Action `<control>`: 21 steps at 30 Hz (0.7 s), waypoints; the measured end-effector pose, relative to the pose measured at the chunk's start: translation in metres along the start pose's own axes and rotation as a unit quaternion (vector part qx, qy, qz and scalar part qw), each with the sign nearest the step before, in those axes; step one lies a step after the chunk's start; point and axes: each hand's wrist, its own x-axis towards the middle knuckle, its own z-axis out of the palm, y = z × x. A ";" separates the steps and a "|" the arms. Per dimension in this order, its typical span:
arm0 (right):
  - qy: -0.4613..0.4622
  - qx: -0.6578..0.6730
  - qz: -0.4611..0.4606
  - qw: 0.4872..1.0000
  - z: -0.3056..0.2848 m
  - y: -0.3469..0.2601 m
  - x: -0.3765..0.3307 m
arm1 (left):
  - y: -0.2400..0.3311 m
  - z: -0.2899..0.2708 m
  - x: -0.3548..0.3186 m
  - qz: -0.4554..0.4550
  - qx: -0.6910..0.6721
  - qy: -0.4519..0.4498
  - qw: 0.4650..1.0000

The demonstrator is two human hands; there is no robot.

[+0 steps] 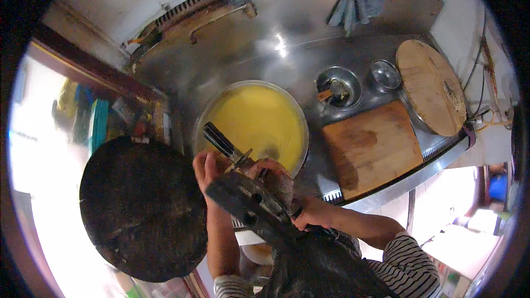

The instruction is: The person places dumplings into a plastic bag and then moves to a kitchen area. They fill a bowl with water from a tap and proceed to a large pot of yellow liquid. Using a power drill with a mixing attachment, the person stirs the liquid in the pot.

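A wide metal basin (301, 111) of smooth yellow liquid or batter (256, 116) stands in front of me. Above its near edge, my left hand (210, 166) has bent fingers beside a black-handled metal tool (221, 140), whose kind I cannot make out. My right hand (312, 214) is closed, lower and to the right, at the end of a shiny greyish piece (280, 186). A dark, blurred strap-like shape (237, 194) crosses in front and hides what lies between the hands. What each hand grips is covered.
To the right lie a worn wooden board (375, 146), a metal bowl (353, 99) with a wooden-handled utensil (326, 95), a smaller bowl (385, 75) and a round wooden lid (428, 88). A large dark round block (143, 209) stands left. A faucet (218, 22) and grey cloth (358, 6) are behind.
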 end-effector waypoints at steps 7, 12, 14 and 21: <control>-0.001 0.199 -0.010 0.980 -0.034 -0.013 0.024 | -0.139 -0.008 -0.111 0.146 0.539 -0.333 0.760; -0.041 0.238 -0.024 0.970 -0.055 -0.028 0.027 | -0.194 0.167 -0.043 0.283 0.465 -0.312 0.779; -0.036 0.232 -0.019 0.972 -0.062 -0.043 0.022 | -0.205 0.213 0.000 0.342 0.513 -0.341 0.710; -0.053 0.167 -0.155 0.972 -0.082 -0.042 0.018 | -0.274 0.279 0.067 0.322 0.669 -0.208 0.637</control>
